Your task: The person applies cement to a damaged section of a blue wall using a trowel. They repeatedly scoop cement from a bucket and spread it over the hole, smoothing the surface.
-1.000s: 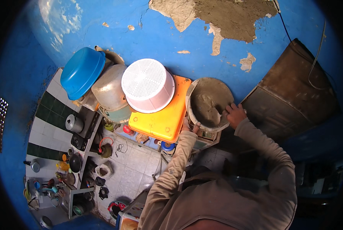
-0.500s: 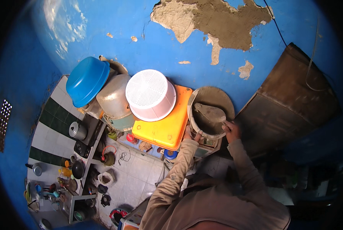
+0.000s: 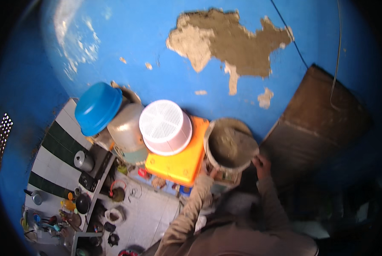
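A grey round bucket [image 3: 209, 147] holds wet mortar [image 3: 224, 145] and stands against the wall, right of an orange lid-like slab. My left hand [image 3: 209, 171] grips its near-left rim, fingers partly hidden by blur. At the right rim my right hand [image 3: 262, 166] is closed on what appears to be the handle of a trowel. The mortar-smeared trowel blade [image 3: 245, 147] lies over the right side of the bucket's mouth; the handle itself is hidden by my fingers.
On the orange slab [image 3: 174, 168] sits a white colander [image 3: 165, 127], upside down. Left of it are a cloudy plastic tub [image 3: 127, 128] and a blue basin [image 3: 98, 109]. A brown sheet panel [image 3: 314, 115] leans at the right. Plaster is patched on the blue wall [image 3: 238, 42].
The trowel blade has moved from the middle of the bucket to its right rim, and my right hand has shifted with it. My view has tilted upward; my left hand stays at the rim.
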### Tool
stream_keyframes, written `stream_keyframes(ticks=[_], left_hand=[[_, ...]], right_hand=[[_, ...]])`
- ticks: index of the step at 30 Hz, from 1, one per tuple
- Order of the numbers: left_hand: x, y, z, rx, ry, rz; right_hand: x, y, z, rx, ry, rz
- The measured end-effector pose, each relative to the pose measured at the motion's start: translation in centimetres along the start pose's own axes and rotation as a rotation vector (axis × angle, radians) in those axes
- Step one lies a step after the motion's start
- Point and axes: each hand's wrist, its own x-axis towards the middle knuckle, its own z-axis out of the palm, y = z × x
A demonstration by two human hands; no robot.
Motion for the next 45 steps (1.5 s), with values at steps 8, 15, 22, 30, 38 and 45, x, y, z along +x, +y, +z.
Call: stream_keyframes(ticks=[8,15,22,30,38,45], left_hand=[[-8.5,-5.7,-2.9,-0.153,-0.012,-0.237],[-19.5,-10.8,-6.3,-0.181,0.032,-0.457],[-26.5,-12.9,-8.4,-0.069,0.28,-0.524],[-26.9,-14.8,-9.2,-0.033,0.366,-0.568],[-26.6,-14.7,-9.1,-0.169,0.47,-0.613],[-28.3,-15.0,-10.2,-0.008,0.423,-0.664]], right_hand=[[4.3,-6.9,-1.8,0.137,0.082,-0.261],[11.4,-18.5,-1.1,0.163,-0.027,-0.257],[20.2,-29.6,1.2,0.315,-0.358,-0.08],[31.5,-31.9,1.4,0.511,-0.513,0.243],[30.5,-31.8,-1.5,0.358,-0.389,0.2],[28.9,-28.2,-4.6,0.283,-0.339,0.057]])
